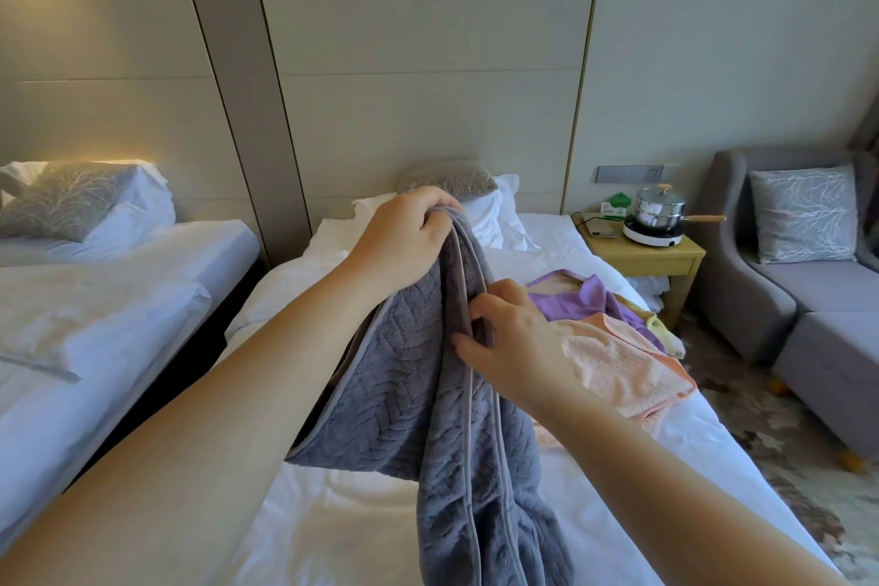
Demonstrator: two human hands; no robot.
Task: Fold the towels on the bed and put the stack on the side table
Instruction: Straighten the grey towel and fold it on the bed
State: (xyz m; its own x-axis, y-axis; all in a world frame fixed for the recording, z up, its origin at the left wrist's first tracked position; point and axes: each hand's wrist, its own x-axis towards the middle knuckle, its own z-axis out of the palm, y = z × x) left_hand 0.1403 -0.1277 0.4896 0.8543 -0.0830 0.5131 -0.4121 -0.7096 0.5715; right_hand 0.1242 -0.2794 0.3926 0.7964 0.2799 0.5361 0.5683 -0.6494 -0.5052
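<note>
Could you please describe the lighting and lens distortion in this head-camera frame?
Head view: soft, even daylight, no glare; a warm glow sits above the neighbouring bed's pillows; wide-angle stretch tilts the wall panels and enlarges the left forearm; the grey towel, left hand and right hand look sharp.

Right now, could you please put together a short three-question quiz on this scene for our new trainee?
1. True or false: the grey towel lies flat on the bed.
2. What stands on the side table? A: a lamp. B: a pot on a hotplate. C: a folded stack of towels.
3. Fill in: the peach towel lies crumpled on the bed next to the ___ towel.

Key:
1. False: the left hand and right hand hold it up.
2. B.
3. Purple: the purple towel lies beside it.
</note>
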